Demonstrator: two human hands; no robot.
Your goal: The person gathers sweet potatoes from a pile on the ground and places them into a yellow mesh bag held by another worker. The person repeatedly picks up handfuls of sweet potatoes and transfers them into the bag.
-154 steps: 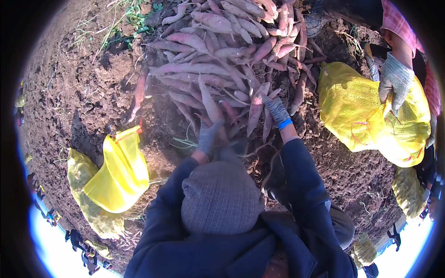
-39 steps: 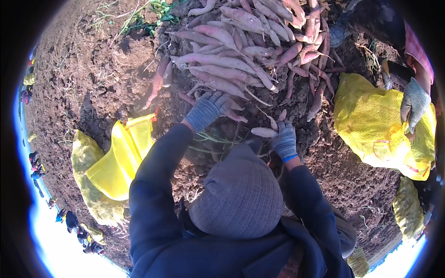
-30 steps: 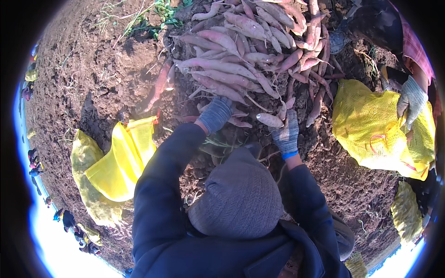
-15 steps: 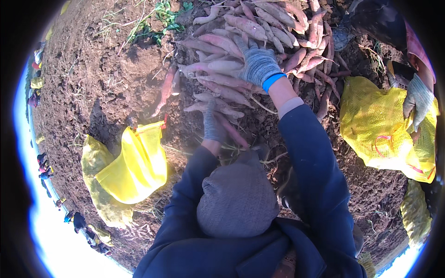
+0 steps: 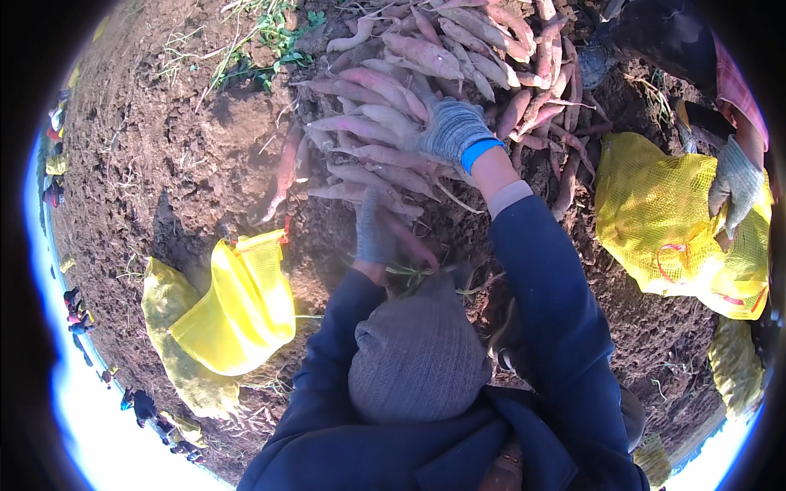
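A heap of pinkish sweet potatoes (image 5: pixel 422 56) lies on the soil in front of me. My right hand (image 5: pixel 455 131), in a grey knit glove with a blue cuff, bends its fingers around the right ends of several sweet potatoes in the near-left part of the heap. My left hand (image 5: pixel 374 236), also gloved, is at the lower edge of that cluster. Its fingers are blurred and partly hidden under the sweet potatoes. A single reddish sweet potato (image 5: pixel 416 245) lies just right of the left hand.
Yellow mesh sacks lie to the left (image 5: pixel 237 307) and the right (image 5: pixel 655 217). Another person's gloved hand (image 5: pixel 737 184) rests at the right sack. Green leaves (image 5: pixel 278 37) and a loose sweet potato (image 5: pixel 286 172) are left of the heap. Distant people show at the far left.
My right hand has drawn slightly toward me across the heap, its fingers more bent. The left hand has shifted slightly nearer to me. The view has moved a little.
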